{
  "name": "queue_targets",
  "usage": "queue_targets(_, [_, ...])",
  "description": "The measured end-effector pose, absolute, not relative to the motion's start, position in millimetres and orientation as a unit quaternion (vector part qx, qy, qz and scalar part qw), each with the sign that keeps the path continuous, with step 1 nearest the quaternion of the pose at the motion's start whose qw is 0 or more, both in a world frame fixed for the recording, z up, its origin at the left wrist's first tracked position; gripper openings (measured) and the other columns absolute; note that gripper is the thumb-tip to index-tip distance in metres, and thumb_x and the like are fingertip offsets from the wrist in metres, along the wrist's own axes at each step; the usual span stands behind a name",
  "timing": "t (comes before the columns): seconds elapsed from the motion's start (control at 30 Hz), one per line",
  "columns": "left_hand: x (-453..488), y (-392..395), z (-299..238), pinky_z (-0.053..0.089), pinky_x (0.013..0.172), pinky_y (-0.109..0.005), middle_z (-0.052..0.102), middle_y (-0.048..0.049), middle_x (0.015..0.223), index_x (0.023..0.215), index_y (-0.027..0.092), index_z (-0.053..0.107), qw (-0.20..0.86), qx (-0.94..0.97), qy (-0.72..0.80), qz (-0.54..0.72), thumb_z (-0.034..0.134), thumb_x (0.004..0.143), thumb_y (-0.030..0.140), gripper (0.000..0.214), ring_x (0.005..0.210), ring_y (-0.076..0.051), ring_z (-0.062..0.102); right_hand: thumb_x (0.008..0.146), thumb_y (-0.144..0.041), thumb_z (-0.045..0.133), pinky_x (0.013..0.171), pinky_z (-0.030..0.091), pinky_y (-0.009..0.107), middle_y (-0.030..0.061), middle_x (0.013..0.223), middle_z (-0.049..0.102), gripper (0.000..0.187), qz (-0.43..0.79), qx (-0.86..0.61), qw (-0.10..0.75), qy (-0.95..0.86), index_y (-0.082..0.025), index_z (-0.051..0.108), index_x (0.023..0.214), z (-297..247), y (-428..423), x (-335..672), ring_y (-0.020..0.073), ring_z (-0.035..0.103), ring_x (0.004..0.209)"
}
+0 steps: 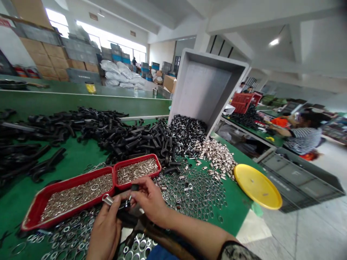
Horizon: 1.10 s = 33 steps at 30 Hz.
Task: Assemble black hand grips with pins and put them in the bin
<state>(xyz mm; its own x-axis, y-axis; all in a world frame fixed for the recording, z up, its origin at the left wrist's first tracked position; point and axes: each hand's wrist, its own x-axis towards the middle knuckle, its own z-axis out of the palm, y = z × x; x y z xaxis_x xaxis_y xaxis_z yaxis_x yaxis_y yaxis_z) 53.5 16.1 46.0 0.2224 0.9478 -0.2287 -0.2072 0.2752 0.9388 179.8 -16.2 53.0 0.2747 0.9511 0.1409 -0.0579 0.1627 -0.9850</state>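
Note:
My left hand (104, 225) is closed around a dark handle-like part (127, 217) low in the view. A coiled metal spring (107, 199) sticks out by its thumb and forefinger. The fingers of my right hand (151, 202) pinch a small black piece (135, 187) just above that part. A short shiny metal piece (128, 202) shows between the two hands; I cannot tell what it is fixed to. Just beyond the hands are two red trays (114, 169) filled with small metal pins (78, 196).
Black handle-like parts (130, 139) heap across the green table (233, 213). A grey bin (176, 86) lies tipped, spilling black-headed pieces (187, 131). Metal sleeves (217, 157), rings (195, 195) and a yellow lid (257, 186) lie to the right. Another person (302, 133) sits beyond.

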Motion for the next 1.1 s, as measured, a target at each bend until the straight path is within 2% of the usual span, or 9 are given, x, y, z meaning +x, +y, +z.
queue_targets(0.1, [53.0,13.8,55.1,0.058,0.084,-0.031,0.075,-0.0056,0.096,0.104,0.019,0.069,0.71,0.371,0.429,0.417,0.072,0.078,0.048,0.039,0.098,-0.025,0.07,0.083,-0.033,0.07,0.064,0.056,0.026,-0.0035,0.083,0.063,0.033,0.404,-0.484,0.661,-0.407,-0.023,0.055,0.111,53.3,-17.0,171.2,0.0112,0.062,0.064])
queue_targets(0.23, [52.1,14.0,58.3,0.058,0.087,-0.032,0.075,-0.005,0.098,0.109,0.02,0.069,0.747,0.328,0.404,0.414,0.072,0.081,0.044,0.037,0.098,-0.024,0.071,0.085,-0.034,0.069,0.067,0.057,0.028,-0.0016,0.088,0.064,0.032,0.351,-0.536,0.631,-0.437,-0.024,0.056,0.112,56.4,-17.3,177.6,0.0135,0.063,0.07])
queue_targets(0.5, [48.8,18.9,60.6,0.059,0.075,-0.025,0.074,-0.0025,0.093,0.103,0.016,0.071,0.762,0.273,0.394,0.436,0.082,0.07,0.03,0.037,0.083,-0.018,0.071,0.095,-0.026,0.059,0.098,0.047,0.035,0.0069,0.117,0.066,0.026,0.147,-0.537,0.466,-0.688,-0.021,0.058,0.121,74.2,-40.1,185.4,0.0186,0.059,0.112])
queue_targets(0.6, [46.9,18.7,64.1,0.058,0.07,-0.024,0.074,-0.0025,0.093,0.105,0.018,0.07,0.749,0.308,0.406,0.423,0.078,0.074,0.035,0.037,0.082,-0.018,0.07,0.098,-0.027,0.055,0.098,0.046,0.033,0.0077,0.12,0.064,0.027,0.106,-0.537,0.402,-0.734,-0.021,0.057,0.125,84.1,-44.8,196.2,0.0183,0.055,0.116])
queue_targets(0.77, [42.3,16.6,60.0,0.056,0.072,-0.022,0.071,-0.0023,0.114,0.111,0.023,0.067,0.731,0.383,0.43,0.367,0.076,0.076,0.042,0.042,0.095,-0.019,0.069,0.102,-0.027,0.044,0.098,0.044,0.034,0.0115,0.118,0.065,0.027,0.05,-0.482,0.27,-0.832,-0.016,0.056,0.124,87.5,-40.2,214.5,0.0195,0.053,0.114])
queue_targets(0.83, [39.8,18.7,55.3,0.056,0.079,-0.026,0.069,-0.0033,0.118,0.114,0.024,0.064,0.688,0.454,0.443,0.352,0.071,0.079,0.049,0.044,0.102,-0.022,0.067,0.102,-0.032,0.045,0.093,0.045,0.034,0.0116,0.114,0.066,0.027,0.071,-0.498,0.247,-0.828,-0.016,0.057,0.119,83.9,-38.0,213.0,0.0205,0.055,0.108])
queue_targets(0.93, [35.6,25.3,48.8,0.052,0.089,-0.033,0.07,-0.006,0.112,0.111,0.021,0.064,0.57,0.582,0.458,0.355,0.064,0.08,0.058,0.048,0.104,-0.026,0.065,0.101,-0.043,0.043,0.075,0.048,0.03,0.0067,0.096,0.066,0.03,0.184,-0.603,0.262,-0.731,-0.017,0.054,0.112,78.8,-35.9,200.8,0.0187,0.06,0.087])
queue_targets(1.03, [31.1,31.0,44.9,0.051,0.085,-0.032,0.071,-0.006,0.099,0.103,0.019,0.064,0.467,0.656,0.467,0.365,0.057,0.082,0.062,0.048,0.093,-0.025,0.065,0.097,-0.048,0.048,0.07,0.047,0.03,0.0051,0.092,0.064,0.032,0.253,-0.648,0.259,-0.67,-0.019,0.052,0.108,80.1,-34.1,189.0,0.0189,0.06,0.081])
queue_targets(1.1, [27.8,32.3,43.2,0.051,0.08,-0.029,0.07,-0.0051,0.095,0.1,0.02,0.063,0.441,0.678,0.456,0.371,0.053,0.085,0.061,0.045,0.086,-0.023,0.066,0.099,-0.055,0.04,0.07,0.047,0.031,0.005,0.085,0.062,0.039,0.319,-0.634,0.248,-0.66,-0.019,0.055,0.099,83.8,-32.4,187.1,0.0186,0.06,0.076])
